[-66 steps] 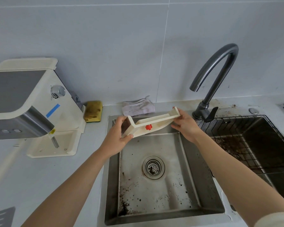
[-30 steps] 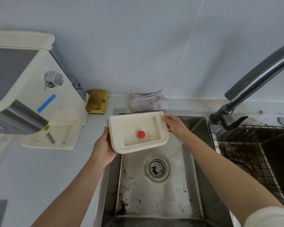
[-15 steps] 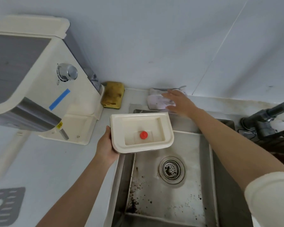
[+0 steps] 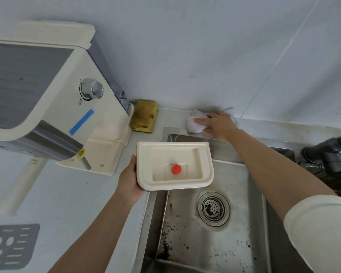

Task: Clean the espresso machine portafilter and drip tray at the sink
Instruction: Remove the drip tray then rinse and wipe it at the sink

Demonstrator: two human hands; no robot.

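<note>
— Where are we keeping the drip tray point(image 4: 185, 154)?

— We are holding it level over the near-left corner of the sink point(image 4: 205, 243), open side up, with the red float point(image 4: 176, 169) sitting in its well. Our left hand point(image 4: 129, 180) is clamping the tray's left edge. The thumb is lying along the rim and the fingers are hidden underneath. The left forearm is coming up from the lower left, across the bench point(image 4: 67, 203).

— And what are we doing with the right hand point(image 4: 219, 124)?

— We are reaching it far forward, past the tray, to the back ledge by the wall. It is resting palm down on the pale cloth point(image 4: 195, 125), with the fingers lying mostly straight across the top, pressing rather than curling round it. The right arm is stretching diagonally over the sink, with a cream sleeve at the shoulder.

— What else are we seeing?

— The espresso machine point(image 4: 47, 95) is standing on the left of the bench, with a stained yellow sponge point(image 4: 144, 119) just beside its rear corner. A grey slotted grate point(image 4: 10, 245) is lying at the lower left, well apart from the tray. Dark coffee specks are dotting the basin around the drain strainer point(image 4: 214, 208).
</note>
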